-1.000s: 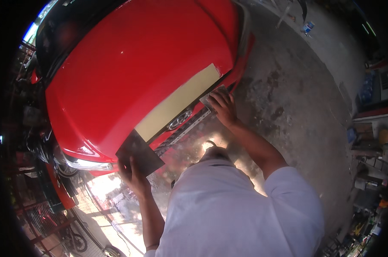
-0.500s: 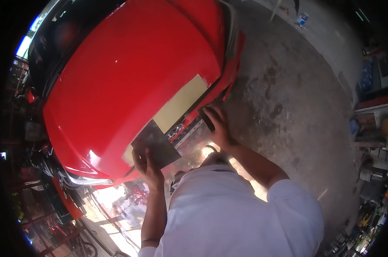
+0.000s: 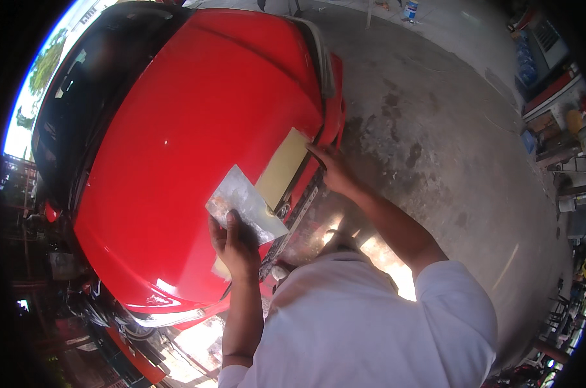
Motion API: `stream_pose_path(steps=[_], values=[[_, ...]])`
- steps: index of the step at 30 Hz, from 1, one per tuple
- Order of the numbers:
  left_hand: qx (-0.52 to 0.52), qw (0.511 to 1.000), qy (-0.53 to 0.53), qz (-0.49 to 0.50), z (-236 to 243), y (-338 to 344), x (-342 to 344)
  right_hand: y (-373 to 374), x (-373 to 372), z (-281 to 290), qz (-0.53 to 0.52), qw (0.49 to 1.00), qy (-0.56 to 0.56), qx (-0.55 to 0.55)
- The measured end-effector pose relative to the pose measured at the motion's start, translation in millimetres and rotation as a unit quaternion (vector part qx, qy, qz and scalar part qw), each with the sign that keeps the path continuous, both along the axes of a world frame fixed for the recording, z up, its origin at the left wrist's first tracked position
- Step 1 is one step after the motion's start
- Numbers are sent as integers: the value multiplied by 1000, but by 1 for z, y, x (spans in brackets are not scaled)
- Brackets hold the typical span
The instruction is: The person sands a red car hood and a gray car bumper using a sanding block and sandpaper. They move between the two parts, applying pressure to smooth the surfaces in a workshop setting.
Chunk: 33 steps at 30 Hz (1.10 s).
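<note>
My left hand (image 3: 240,249) grips a flat square metal sheet (image 3: 238,197), smudged and shining pale, its thumb on top, held over the red car hood (image 3: 196,97). A pale yellow patch (image 3: 281,165) runs along the hood's front edge, partly hidden by the sheet. My right hand (image 3: 335,169) is closed on a thin dark flat scraper (image 3: 315,150), seen nearly edge-on at the patch's far right end; whether it touches the surface I cannot tell. Below the patch are the grille and a chrome emblem (image 3: 282,210), partly hidden.
Stained concrete floor (image 3: 435,161) lies to the right, with a small can (image 3: 410,10) at the back. Shelving and clutter (image 3: 564,168) line the right wall. Dark machinery (image 3: 89,304) stands at lower left. The windscreen (image 3: 79,77) is at upper left.
The view has shifted. The sheet has tilted from dark grey to pale and glinting, after moving right over the patch. My right hand has risen from the grille to the patch's right end.
</note>
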<state>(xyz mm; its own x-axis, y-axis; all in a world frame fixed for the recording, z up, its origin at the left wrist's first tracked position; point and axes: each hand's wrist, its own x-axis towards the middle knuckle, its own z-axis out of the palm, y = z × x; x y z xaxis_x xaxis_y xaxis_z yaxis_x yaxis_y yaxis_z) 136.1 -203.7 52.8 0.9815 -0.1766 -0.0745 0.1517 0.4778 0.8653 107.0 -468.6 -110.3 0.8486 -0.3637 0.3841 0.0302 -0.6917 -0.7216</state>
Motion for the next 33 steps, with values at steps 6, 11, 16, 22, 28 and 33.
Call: stream_pose_path(steps=[6, 11, 16, 22, 28, 33], values=[[12, 999, 35, 10, 2, 85, 36, 2, 74, 16, -145, 983, 110, 29], [-1, 999, 30, -32, -19, 169, 65, 13, 84, 30, -199, 965, 170, -10], [13, 995, 47, -88, -31, 216, 90, 12, 81, 21, -214, 965, 145, -46], [26, 985, 67, -154, -24, 244, 118, 0, 85, 26, -179, 973, 142, -14], [-15, 982, 103, -159, -40, 254, 111, 12, 79, 18, -207, 962, 175, -21], [-24, 969, 124, -213, -56, 274, 107, 21, 76, 6, -198, 969, 142, -28]])
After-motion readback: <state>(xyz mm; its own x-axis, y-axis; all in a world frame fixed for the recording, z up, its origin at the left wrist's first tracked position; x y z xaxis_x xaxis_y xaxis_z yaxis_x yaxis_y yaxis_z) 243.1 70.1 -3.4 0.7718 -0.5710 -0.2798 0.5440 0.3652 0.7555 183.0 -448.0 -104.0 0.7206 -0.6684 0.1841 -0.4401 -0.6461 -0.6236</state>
